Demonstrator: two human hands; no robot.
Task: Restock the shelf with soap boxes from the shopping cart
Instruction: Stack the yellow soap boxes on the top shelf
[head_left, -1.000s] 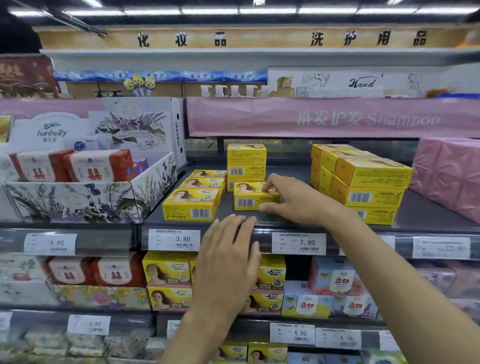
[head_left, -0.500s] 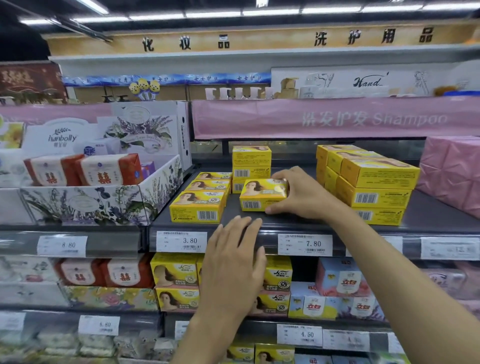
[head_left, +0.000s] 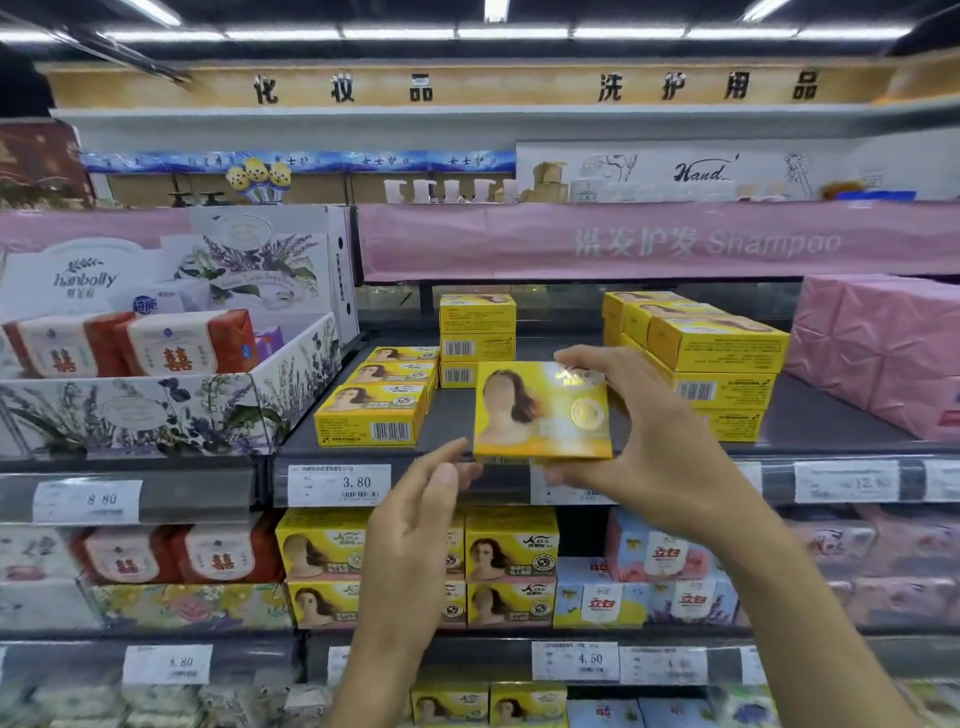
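Soap box (head_left: 543, 410): glossy yellow, long-haired portrait, perhaps a gold seal.

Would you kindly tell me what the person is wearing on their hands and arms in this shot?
Nothing is worn. The left hand and right hand have no gloves, and no ring, watch or bracelet shows. The forearms are uncovered down to the frame's lower edge, and no sleeve is in view.

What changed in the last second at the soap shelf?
The right hand gripped the yellow soap box, lifted it off the shelf and tipped it upright, front facing the camera. The left hand rose from the shelf edge toward the box's lower left corner; contact unclear. The other yellow stacks stayed put.
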